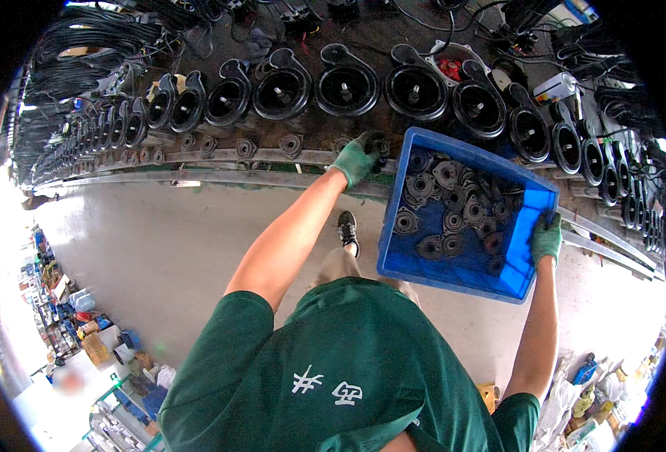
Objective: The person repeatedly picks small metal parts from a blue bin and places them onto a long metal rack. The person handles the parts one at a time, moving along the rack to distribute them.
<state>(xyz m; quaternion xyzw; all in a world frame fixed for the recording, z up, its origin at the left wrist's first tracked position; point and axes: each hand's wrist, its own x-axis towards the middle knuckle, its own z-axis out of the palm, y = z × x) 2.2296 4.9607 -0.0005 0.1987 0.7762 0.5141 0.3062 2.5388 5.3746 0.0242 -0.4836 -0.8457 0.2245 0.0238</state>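
My left hand (355,163), in a green glove, reaches to the bench edge. Its fingers are closed on a dark round flange (378,145) by the metal rail. With my right hand (548,241), also gloved, I grip the right side of a blue plastic bin (538,207). The bin is tilted, its far left corner close to the bench edge. Many grey ring-shaped flanges with side lugs (446,175) lie loose inside it, mostly toward the far and left side. Similar flanges (291,145) sit spaced along the bench edge left of my left hand.
A long row of black round housings (346,89) with upright shafts lines the bench behind the rail (258,178). Black cable bundles (99,38) are piled farther back. A white can (555,88) and a round part with red inside (450,68) stand among them.
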